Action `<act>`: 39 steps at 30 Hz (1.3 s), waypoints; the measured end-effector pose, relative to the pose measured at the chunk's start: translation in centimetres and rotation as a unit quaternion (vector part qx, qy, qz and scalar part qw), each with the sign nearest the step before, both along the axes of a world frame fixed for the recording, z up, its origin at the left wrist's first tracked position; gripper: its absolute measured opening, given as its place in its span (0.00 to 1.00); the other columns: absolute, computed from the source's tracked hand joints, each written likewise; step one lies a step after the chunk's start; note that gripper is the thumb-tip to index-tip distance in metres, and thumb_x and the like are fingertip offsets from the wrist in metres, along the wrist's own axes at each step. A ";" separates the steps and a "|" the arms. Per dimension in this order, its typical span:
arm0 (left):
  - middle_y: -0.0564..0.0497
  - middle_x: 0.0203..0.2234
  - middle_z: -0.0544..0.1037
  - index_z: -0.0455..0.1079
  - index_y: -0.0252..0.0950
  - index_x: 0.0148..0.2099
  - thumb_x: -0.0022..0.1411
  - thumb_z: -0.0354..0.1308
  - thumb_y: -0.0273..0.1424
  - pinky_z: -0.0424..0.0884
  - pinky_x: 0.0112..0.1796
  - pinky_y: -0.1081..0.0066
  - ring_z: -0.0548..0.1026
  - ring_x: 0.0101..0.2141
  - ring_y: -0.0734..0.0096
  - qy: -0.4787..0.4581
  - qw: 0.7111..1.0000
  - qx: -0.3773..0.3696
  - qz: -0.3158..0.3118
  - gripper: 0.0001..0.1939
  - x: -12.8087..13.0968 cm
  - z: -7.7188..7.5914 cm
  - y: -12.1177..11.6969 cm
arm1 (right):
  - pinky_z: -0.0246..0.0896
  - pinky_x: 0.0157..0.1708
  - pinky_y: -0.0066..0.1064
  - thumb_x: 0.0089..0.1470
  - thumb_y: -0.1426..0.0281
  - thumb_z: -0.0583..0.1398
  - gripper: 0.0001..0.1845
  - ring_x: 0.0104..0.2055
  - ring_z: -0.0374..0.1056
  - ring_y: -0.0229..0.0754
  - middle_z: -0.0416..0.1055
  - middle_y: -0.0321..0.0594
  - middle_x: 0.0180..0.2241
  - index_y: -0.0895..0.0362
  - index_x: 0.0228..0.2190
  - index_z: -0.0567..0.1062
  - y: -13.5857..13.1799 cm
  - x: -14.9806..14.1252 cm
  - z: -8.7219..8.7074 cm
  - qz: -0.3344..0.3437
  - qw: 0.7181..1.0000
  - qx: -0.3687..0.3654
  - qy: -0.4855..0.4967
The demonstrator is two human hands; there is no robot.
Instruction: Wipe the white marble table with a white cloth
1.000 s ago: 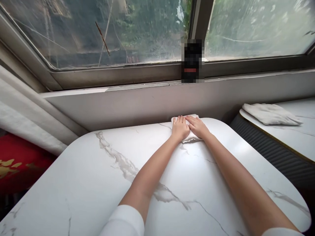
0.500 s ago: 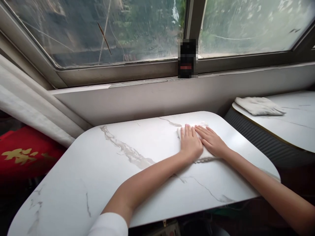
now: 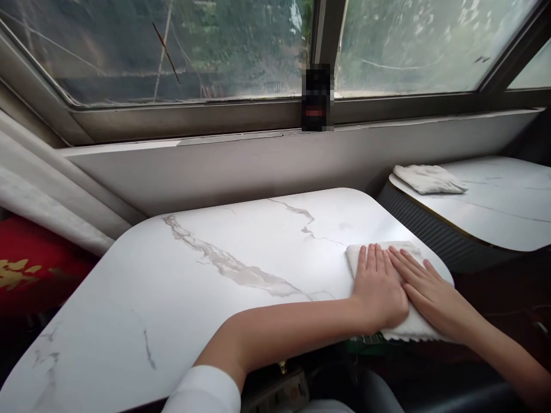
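Observation:
A folded white cloth (image 3: 414, 326) lies on the right end of the marble-patterned white table (image 3: 107, 310), its ruffled near edge reaching past the table's front edge. My left hand (image 3: 381, 289) rests flat on the cloth with fingers stretched out. Beside it, my right hand (image 3: 437, 295) presses flat on the same cloth, fingers extended to the upper left. The hands touch near the thumbs. Both are open, palms down, and hide the middle of the cloth.
A second folded cloth (image 3: 428, 179) lies on another white table (image 3: 508, 201) with a ribbed dark side. Behind are a window ledge (image 3: 241, 166) and a blurred-out dark object (image 3: 317, 97). A curtain (image 3: 47, 183) and red fabric (image 3: 30, 264) are at left.
Both hands have slid the white cloth toward me and to the right, from the table's far part to its right front edge. The view has shifted slightly right.

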State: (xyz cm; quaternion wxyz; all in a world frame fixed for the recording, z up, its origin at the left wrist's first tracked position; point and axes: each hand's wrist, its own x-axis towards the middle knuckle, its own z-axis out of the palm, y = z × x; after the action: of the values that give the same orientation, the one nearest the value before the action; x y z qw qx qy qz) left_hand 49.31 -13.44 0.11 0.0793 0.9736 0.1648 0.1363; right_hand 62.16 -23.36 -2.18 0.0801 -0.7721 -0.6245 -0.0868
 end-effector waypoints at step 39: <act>0.34 0.62 0.54 0.47 0.19 0.64 0.67 0.34 0.35 0.39 0.60 0.53 0.47 0.62 0.52 0.000 0.999 0.032 0.015 0.30 6.2 -0.1 2.3 | 0.48 0.60 0.47 0.60 0.70 0.41 0.31 0.62 0.50 0.47 0.47 0.37 0.64 0.50 0.64 0.40 2.1 5.9 0.1 0.036 0.996 0.081 -0.021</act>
State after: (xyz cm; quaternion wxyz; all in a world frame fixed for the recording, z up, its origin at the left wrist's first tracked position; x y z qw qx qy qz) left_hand 55.52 -11.18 0.05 0.0458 0.9731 0.1747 0.1431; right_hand 68.02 -21.30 -2.07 0.1317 -0.7383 -0.6442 -0.1503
